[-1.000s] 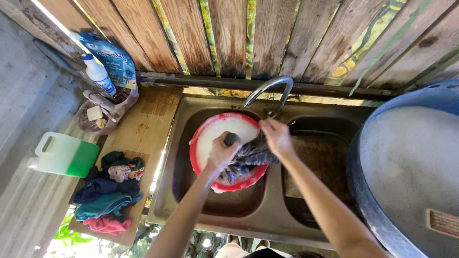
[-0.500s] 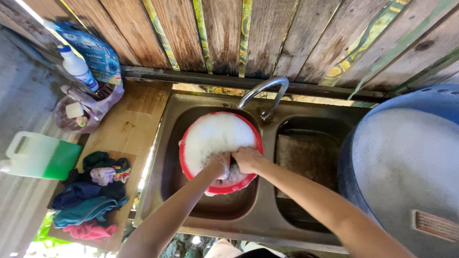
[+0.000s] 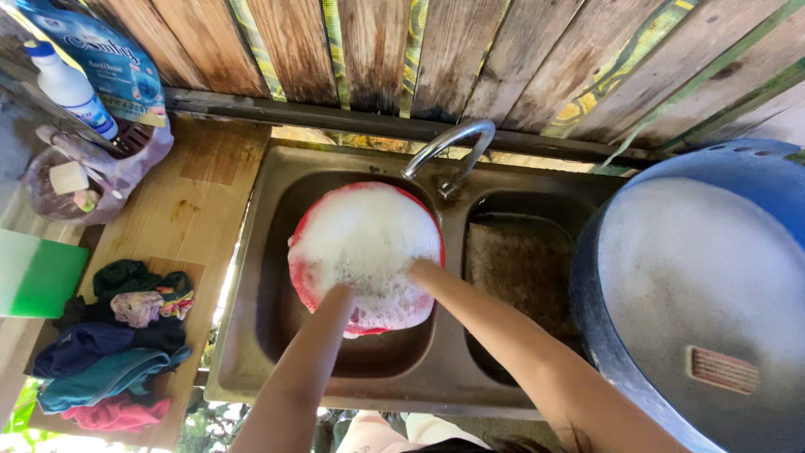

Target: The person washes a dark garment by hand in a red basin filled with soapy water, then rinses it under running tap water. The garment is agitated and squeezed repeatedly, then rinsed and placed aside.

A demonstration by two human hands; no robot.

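Note:
A red basin [image 3: 295, 281] full of white suds sits in the left bowl of a steel double sink [image 3: 243, 344]. Both my forearms reach into it from below. My left hand [image 3: 339, 295] and my right hand [image 3: 422, 271] are sunk into the foam [image 3: 369, 235] up to the wrists, close together near the basin's front edge. The suds hide my fingers and whatever lies under the surface. A curved tap [image 3: 449, 143] arches over the back of the basin.
A big blue tub [image 3: 587, 319] of sudsy water stands at the right. On the wooden counter at the left lie a pile of coloured clothes [image 3: 117, 344], a green container [image 3: 33, 277], a white bottle [image 3: 71, 88], a blue detergent bag [image 3: 105, 50] and a purple basket [image 3: 126, 172].
My hands held a dark wet cloth above the suds, then pushed down into the basin. Now hands and cloth are under the foam.

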